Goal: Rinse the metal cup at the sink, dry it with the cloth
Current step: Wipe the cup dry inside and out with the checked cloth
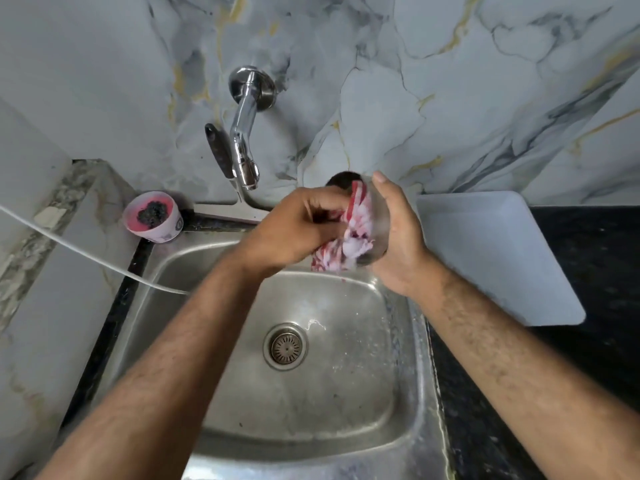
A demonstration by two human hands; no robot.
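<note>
My right hand (pixel 398 233) grips the metal cup (pixel 375 220) above the far edge of the steel sink (pixel 412 375). The cup is blurred and tilted, its dark mouth facing up and away. My left hand (pixel 298 230) clutches a red and white cloth (pixel 349 237) and presses it against the cup's side. Part of the cloth hangs below the cup. Most of the cup is hidden by the cloth and my fingers.
A chrome tap (pixel 246 133) juts from the marble wall above the sink, with no water running. A pink tub with a dark scrubber (pixel 154 216) sits at the sink's back left corner. A white tray (pixel 498 258) lies on the black counter (pixel 588 306) to the right. A white cord (pixel 86 254) crosses the left ledge.
</note>
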